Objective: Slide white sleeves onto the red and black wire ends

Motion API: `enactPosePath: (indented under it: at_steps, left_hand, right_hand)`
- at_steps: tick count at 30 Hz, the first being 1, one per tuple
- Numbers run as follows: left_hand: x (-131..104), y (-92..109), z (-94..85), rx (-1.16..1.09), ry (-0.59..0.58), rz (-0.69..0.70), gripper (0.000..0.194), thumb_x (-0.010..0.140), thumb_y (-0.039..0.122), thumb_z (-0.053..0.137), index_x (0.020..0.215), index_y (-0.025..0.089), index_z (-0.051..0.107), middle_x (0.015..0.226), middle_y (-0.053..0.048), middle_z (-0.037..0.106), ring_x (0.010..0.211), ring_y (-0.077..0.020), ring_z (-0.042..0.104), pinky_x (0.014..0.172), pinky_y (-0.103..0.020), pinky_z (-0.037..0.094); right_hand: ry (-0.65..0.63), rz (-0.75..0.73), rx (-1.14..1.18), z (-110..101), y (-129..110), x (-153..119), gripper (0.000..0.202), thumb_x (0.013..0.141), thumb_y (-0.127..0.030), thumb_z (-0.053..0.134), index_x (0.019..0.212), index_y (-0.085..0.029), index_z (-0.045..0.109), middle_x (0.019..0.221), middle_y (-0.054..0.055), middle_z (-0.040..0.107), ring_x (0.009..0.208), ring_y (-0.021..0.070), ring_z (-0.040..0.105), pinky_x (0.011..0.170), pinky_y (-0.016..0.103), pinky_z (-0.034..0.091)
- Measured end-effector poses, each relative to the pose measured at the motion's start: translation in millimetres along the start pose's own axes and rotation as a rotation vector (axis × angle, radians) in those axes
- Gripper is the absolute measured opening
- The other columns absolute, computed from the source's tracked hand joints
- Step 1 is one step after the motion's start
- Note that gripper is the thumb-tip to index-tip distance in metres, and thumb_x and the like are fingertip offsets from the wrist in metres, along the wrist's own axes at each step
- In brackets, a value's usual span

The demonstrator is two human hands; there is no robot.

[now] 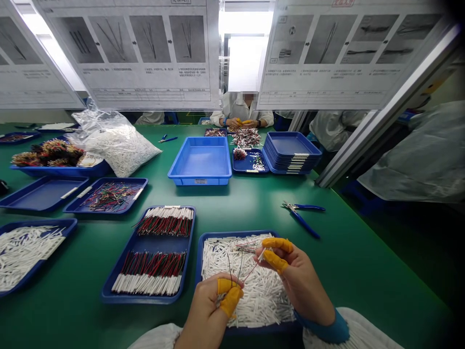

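My left hand (218, 303), with yellow covers on thumb and forefinger, pinches a few thin wires (239, 271) whose ends fan upward. To its upper right, my right hand (294, 271), also with yellow finger covers, holds a small white tube (261, 255) at the end of a reddish wire. Both hands are over a blue tray filled with white tubes (254, 303). Left of it lies a blue tray (156, 244) with two rows of red, black and green wires (154, 264) that have white sleeves.
Blue-handled cutters (303, 218) lie at the right. Behind are a large blue bin (199, 160), stacked trays (292, 152) and a bag of white pieces (116, 140). More trays stand left. A person (241, 110) sits opposite under hanging sheets.
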State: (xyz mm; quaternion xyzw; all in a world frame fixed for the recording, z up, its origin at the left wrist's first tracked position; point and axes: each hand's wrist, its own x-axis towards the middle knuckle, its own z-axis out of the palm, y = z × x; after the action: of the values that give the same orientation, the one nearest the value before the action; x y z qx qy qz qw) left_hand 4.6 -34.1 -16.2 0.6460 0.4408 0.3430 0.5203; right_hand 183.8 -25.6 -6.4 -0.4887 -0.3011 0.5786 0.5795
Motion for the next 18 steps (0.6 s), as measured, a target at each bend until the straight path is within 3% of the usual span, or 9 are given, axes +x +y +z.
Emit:
enactPosePath:
  at_steps: [9,18]
  left_hand:
    - [-0.9,-4.1,0.4,0.028,-0.009,-0.019,0.017,0.080,0.021,0.052,0.074,0.013,0.065,0.078,-0.009,0.065,0.070,-0.0195,0.060,0.063,-0.026,0.048]
    - [-0.4,-1.4,0.3,0.025,0.000,0.002,0.017,0.080,0.021,0.052,0.072,0.014,0.065,0.076,-0.009,0.066,0.067,-0.0190,0.060,0.061,-0.025,0.047]
  right_hand:
    - [0.023,-0.037,0.020,1.1,-0.7,-1.1,0.023,0.060,-0.030,0.079,0.076,-0.019,0.066,0.069,0.003,0.072,0.065,0.0160,0.065,0.061,0.026,0.052]
    - [-0.155,-0.094,-0.104,2.0,5.1,-0.6,0.013,0.067,-0.023,0.074,0.077,-0.020,0.067,0.069,0.002,0.071,0.067,0.0150,0.064,0.065,0.026,0.050]
